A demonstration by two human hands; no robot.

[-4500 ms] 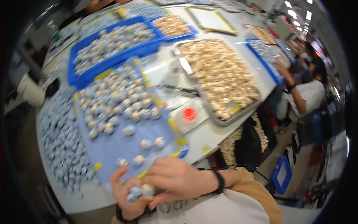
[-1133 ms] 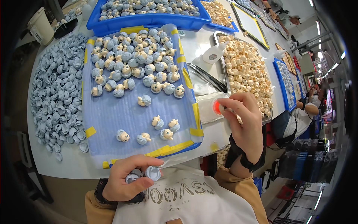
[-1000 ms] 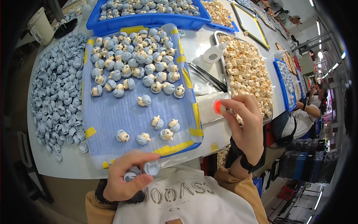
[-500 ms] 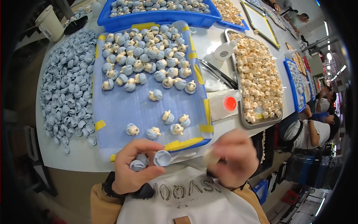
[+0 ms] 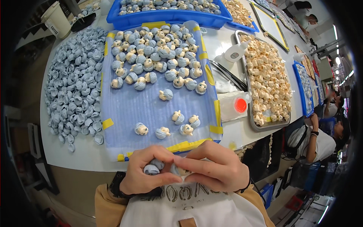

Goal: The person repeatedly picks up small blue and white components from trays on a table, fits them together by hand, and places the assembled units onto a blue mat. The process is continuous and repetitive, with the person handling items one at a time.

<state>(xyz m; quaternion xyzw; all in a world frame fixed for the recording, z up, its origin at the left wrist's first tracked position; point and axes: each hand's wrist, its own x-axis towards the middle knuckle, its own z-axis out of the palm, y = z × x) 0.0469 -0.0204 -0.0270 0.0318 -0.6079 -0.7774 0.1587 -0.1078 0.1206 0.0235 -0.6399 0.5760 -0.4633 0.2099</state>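
Observation:
My left hand (image 5: 145,174) is closed, with blue hair shells (image 5: 152,169) in its palm and another blue hair shell (image 5: 175,169) pinched between thumb and fingertips. My right hand (image 5: 217,166) meets it, gripping a small cream doll face piece (image 5: 183,171) against that shell; fingers cover most of both. Just beyond lies a blue tray (image 5: 132,102) lined with film and yellow tape. Several joined doll heads (image 5: 141,129) lie loose near its front, and many more (image 5: 151,49) crowd its far half.
Left, a big heap of blue hair shells (image 5: 75,83) covers the table. Right, a metal tray (image 5: 246,68) holds cream face pieces, beside a bottle (image 5: 235,52), black tweezers (image 5: 230,77) and a red-topped container (image 5: 240,105). A blue bin (image 5: 170,19) stands behind; other people (image 5: 317,140) sit at right.
My right hand has moved left to my left hand, bringing the cream face piece against the pinched blue shell. The view has shifted slightly, moving the table rightward in the picture.

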